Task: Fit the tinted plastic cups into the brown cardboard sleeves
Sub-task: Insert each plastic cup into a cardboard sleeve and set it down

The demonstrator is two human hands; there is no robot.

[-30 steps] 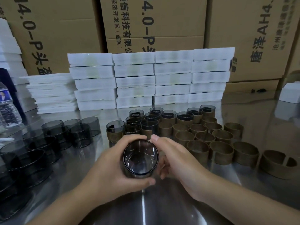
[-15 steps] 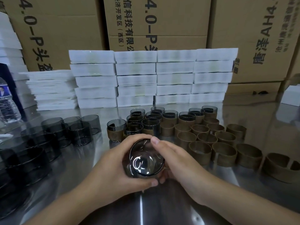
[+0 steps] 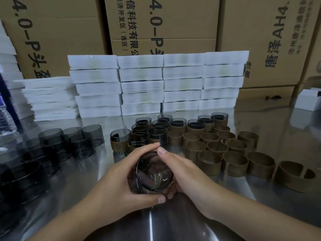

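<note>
Both my hands hold one tinted plastic cup point(image 3: 153, 173) above the steel table, its open mouth tilted toward me. My left hand point(image 3: 119, 178) wraps its left side, thumb underneath. My right hand point(image 3: 184, 173) grips its right side, thumb on the top rim; whatever lies behind the cup is hidden. Several bare tinted cups point(image 3: 52, 145) stand at the left. Several empty brown cardboard sleeves point(image 3: 234, 153) stand at the right. Several cups fitted in sleeves point(image 3: 156, 131) stand just beyond my hands.
White flat boxes point(image 3: 156, 84) are stacked in a wall at the back of the steel table point(image 3: 286, 136), with large cardboard cartons point(image 3: 165, 23) behind. A water bottle point(image 3: 7, 119) stands at the far left, a small white box point(image 3: 307, 100) at the far right.
The cup's mouth has tipped a little more toward me and to the right between my hands. Both hands keep their hold in about the same place.
</note>
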